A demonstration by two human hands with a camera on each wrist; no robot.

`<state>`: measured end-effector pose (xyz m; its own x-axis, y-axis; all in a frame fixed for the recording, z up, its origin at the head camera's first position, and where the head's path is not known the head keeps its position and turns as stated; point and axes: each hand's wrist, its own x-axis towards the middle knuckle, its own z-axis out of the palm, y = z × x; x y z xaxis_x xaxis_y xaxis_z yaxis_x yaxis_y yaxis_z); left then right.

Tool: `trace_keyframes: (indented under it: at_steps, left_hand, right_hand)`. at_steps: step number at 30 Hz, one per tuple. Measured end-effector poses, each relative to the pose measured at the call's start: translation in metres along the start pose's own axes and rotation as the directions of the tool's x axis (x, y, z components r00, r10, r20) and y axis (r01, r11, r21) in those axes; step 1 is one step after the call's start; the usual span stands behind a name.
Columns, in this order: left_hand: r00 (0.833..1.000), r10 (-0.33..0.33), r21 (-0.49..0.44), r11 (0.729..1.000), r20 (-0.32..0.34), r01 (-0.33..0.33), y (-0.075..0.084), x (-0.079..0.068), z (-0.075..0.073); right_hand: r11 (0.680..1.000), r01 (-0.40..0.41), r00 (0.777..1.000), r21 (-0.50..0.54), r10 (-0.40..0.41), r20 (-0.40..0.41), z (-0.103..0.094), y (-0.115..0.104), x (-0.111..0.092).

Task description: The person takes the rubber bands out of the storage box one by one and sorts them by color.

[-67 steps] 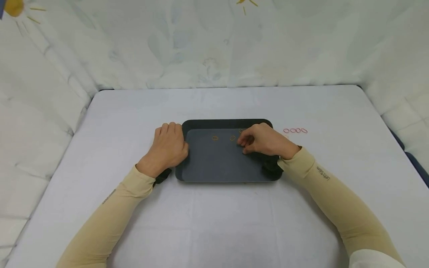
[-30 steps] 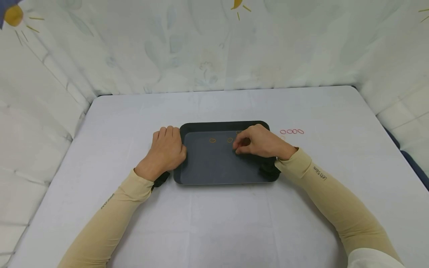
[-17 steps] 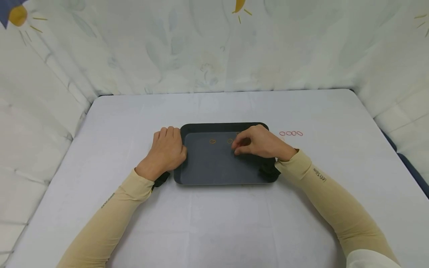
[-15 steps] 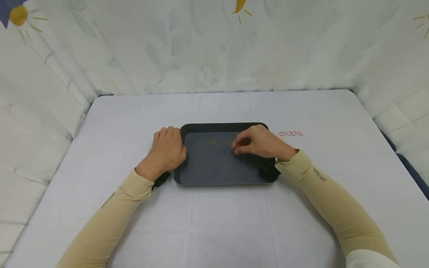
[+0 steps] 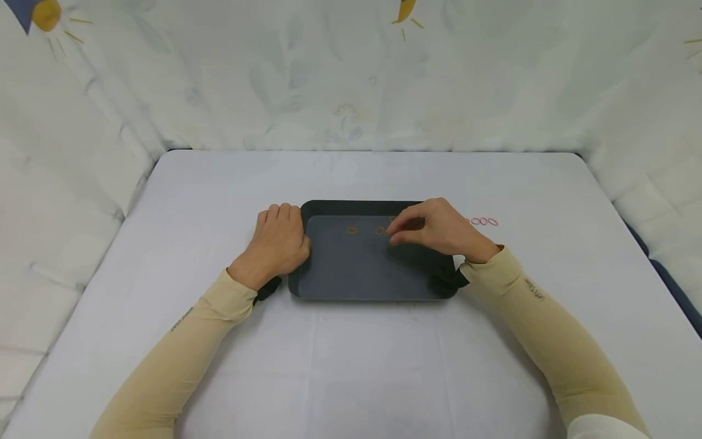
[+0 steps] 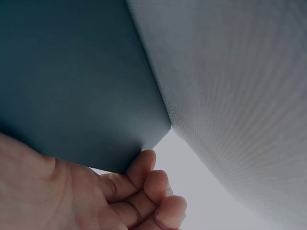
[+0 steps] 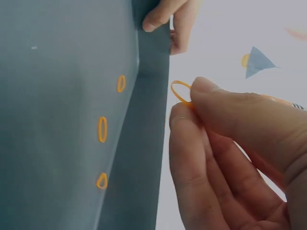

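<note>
A dark grey tray (image 5: 345, 268) lies on the white-covered table. At its left side, my left hand (image 5: 278, 244) grips the rim, the thumb over the tray's edge; curled fingertips (image 6: 144, 165) show beside the tray's corner in the left wrist view. Over the tray's right part, my right hand (image 5: 439, 227) pinches an orange rubber band (image 7: 178, 91) between thumb and forefinger. Three more orange rubber bands lie apart in a row near the tray's far wall: one (image 7: 121, 83), another (image 7: 102, 129) and a third (image 7: 102, 181). In the head view the right hand partly hides the rightmost one.
Several red rubber bands (image 5: 482, 222) lie in a row on the table right of the tray, partly behind the right hand. White patterned curtains (image 5: 351, 91) hang behind the table and along both sides.
My right hand has lifted slightly and shifted right over the tray, its pinch kept. The left hand keeps its place on the rim. The head view has shifted a little.
</note>
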<state>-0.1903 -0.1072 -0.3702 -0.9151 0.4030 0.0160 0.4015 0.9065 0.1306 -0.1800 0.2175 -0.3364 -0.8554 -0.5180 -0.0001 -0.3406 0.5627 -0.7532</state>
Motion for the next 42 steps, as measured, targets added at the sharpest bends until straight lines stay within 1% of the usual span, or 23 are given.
trace_keyframes:
  at_steps: [4,7,11,15,18,22,27,31,35,42]
  left_hand:
    - [1.0,0.008,0.006,1.0,-0.004,-0.008,0.001,0.003,0.001]
    - [1.0,0.007,0.003,1.0,0.001,-0.007,0.001,0.004,0.001]
    - [1.0,0.002,-0.005,1.0,0.013,-0.002,0.001,0.005,0.002]
    - [1.0,-0.002,-0.013,1.0,0.029,0.003,0.001,0.006,0.002]
    - [0.999,-0.007,-0.016,1.0,0.043,0.008,-0.001,0.006,0.001]
    - [0.998,-0.014,-0.02,1.0,0.056,0.015,-0.003,0.006,0.001]
    - [0.999,-0.014,-0.026,1.0,0.049,0.015,-0.007,0.005,0.001]
    - [0.999,-0.013,-0.019,1.0,0.036,0.014,-0.007,0.004,0.001]
    - [0.999,-0.013,-0.017,1.0,0.03,0.014,-0.007,0.004,0.001]
    - [1.0,-0.012,-0.016,1.0,0.02,0.012,-0.007,0.004,0.002]
  right_hand:
    - [0.998,-0.013,0.999,0.055,0.015,-0.041,-0.007,0.001,-0.005]
    - [0.997,-0.006,0.998,0.077,0.011,-0.064,-0.01,0.001,-0.007]
    - [0.997,0.017,0.995,0.071,-0.01,-0.095,-0.014,0.002,-0.01]
    - [0.998,0.014,0.991,0.061,-0.005,-0.134,-0.019,0.003,-0.014]
    - [0.998,-0.007,0.987,0.068,0.018,-0.161,-0.023,0.003,-0.016]
    - [0.996,-0.028,0.983,0.09,0.044,-0.178,-0.027,0.006,-0.018]
    - [0.99,-0.061,0.977,0.124,0.085,-0.194,-0.03,0.012,-0.022]
    - [0.986,-0.08,0.971,0.146,0.11,-0.212,-0.034,0.018,-0.027]
    - [0.985,-0.093,0.966,0.148,0.125,-0.225,-0.037,0.024,-0.032]
    - [0.976,-0.147,0.952,0.158,0.184,-0.247,-0.043,0.033,-0.042]
